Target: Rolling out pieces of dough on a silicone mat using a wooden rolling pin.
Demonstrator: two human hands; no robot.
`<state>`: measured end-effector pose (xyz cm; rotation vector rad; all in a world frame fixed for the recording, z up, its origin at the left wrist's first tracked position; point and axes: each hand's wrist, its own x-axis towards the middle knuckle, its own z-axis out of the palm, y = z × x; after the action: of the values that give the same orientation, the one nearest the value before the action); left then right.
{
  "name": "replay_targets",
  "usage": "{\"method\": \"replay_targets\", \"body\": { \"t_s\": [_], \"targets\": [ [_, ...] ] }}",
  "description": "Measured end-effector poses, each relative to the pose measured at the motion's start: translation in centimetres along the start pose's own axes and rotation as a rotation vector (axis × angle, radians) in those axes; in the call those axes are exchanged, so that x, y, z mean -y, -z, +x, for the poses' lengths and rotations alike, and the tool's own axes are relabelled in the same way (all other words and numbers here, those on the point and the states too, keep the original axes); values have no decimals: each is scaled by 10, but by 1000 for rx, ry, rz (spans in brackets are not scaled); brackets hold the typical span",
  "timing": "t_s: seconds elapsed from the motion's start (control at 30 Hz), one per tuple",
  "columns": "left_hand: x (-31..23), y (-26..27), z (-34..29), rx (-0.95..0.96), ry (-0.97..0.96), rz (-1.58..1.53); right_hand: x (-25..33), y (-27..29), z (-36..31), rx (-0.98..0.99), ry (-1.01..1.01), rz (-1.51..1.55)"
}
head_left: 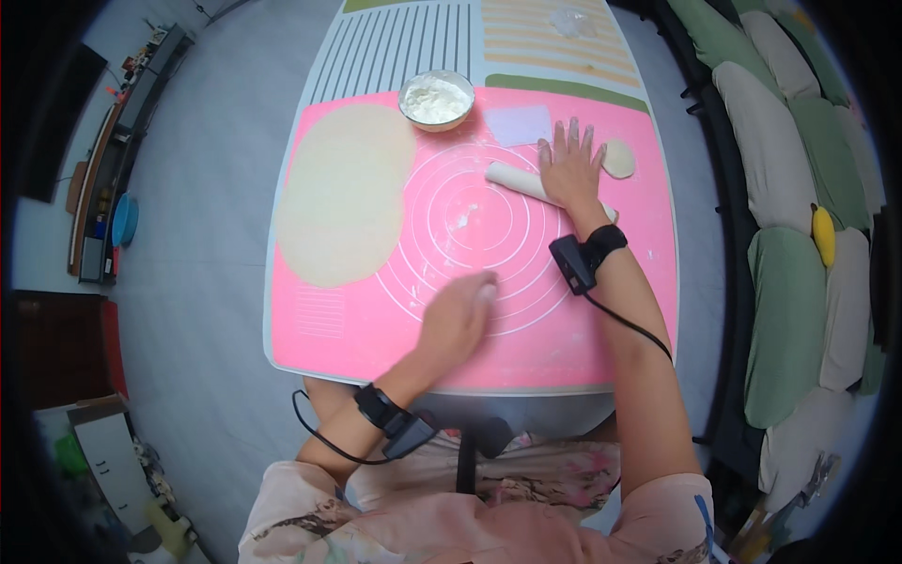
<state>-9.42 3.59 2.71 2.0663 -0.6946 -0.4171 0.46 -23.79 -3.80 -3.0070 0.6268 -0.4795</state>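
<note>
- Right hand (570, 167) lies flat and open on the rolling pin (526, 181); keep the palm spread
- Left hand (458, 315), blurred, at 6 o'clock on the pink mat (601, 310), grip unclear; dust flour evenly

right hand (570, 169) flat on the rolling pin (526, 182), left hand (458, 320) blurry on the pink mat (357, 320), rolled dough sheet (346, 193) off to the left

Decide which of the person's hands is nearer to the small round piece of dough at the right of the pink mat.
Right. The right hand lies flat on the rolling pin, just left of the small dough piece. The left hand is far off, near the mat's front edge.
</note>
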Motion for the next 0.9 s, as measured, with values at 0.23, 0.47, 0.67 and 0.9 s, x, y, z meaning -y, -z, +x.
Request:
{"method": "replay_targets", "body": {
  "t_s": [0.23,0.47,0.67,0.9],
  "targets": [
    [17,-17,10,-147,782,-1388,59,54,-139,66,307,159],
    [10,-15,17,-183,761,-1530,8,108,-237,-15,132,253],
    [29,-21,18,-203,725,-1476,-17,115,-241,153,222,485],
    [-31,-26,27,355,137,-513,-9,90,-222,-87,-50,524]
  ]
}}
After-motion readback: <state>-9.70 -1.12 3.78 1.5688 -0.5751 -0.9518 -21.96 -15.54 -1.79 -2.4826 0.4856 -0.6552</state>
